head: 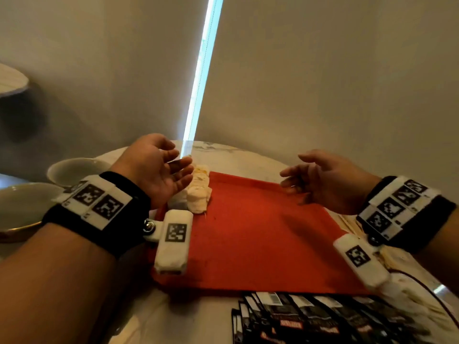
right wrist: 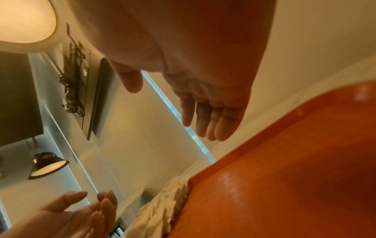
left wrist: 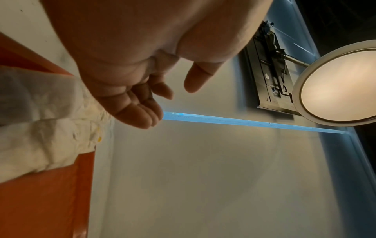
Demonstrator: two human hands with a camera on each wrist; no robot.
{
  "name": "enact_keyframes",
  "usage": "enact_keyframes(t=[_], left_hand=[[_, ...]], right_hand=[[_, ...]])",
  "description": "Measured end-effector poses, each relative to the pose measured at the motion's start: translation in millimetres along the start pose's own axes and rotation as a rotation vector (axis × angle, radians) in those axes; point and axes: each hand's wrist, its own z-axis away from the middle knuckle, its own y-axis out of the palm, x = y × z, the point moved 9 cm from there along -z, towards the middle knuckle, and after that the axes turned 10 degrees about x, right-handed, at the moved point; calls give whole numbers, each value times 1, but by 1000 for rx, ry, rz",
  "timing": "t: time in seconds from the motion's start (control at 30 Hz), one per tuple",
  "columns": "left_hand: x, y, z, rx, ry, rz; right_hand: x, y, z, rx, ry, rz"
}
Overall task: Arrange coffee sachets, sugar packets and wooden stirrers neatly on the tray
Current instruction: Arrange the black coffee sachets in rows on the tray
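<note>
Forearms fill the lower corners of the head view, each strapped with a black wristband [head: 99,207] carrying white marker blocks. Beyond them a round marble table [head: 223,152] bears a red tray [head: 260,232], most of its floor bare. White sugar packets [head: 198,194] lie in a crumpled row along the tray's far-left edge, partly hidden behind the left hand [head: 159,170]. Dark coffee sachets [head: 310,321] are fanned out on the table just in front of the tray's near edge, off the tray. Pale stirrers [head: 347,223] show as thin strips on the table by the tray's right edge, mostly covered by the right wrist.

Two bowls [head: 22,207] sit at the table's left, behind the left wrist.

The left hand hangs above the sugar packets, palm turned inward, fingers loosely spread, holding nothing. The right hand [head: 327,180] hangs over the tray's far-right part, fingers straight and relaxed, also holding nothing; the two palms face each other across the tray.

A bright strip of window [head: 203,70] runs up between pale blinds behind the table. The wrist views also catch a round ceiling lamp [left wrist: 337,83].
</note>
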Motion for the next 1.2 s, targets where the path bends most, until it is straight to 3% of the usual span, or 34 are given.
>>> enact_keyframes(t=[0.2, 0.37, 0.67, 0.93, 1.2], left_hand=[[-1, 6, 6, -1, 76, 0], [6, 38, 16, -7, 126, 1], [31, 139, 64, 188, 129, -83], [46, 171, 94, 236, 140, -93], [48, 171, 109, 234, 135, -106]], right_hand=[[-44, -39, 100, -23, 27, 391], [-85, -22, 164, 199, 225, 889], [-119, 11, 193, 266, 213, 1380], [-132, 27, 202, 177, 158, 1454], [-130, 24, 208, 67, -17, 1421]])
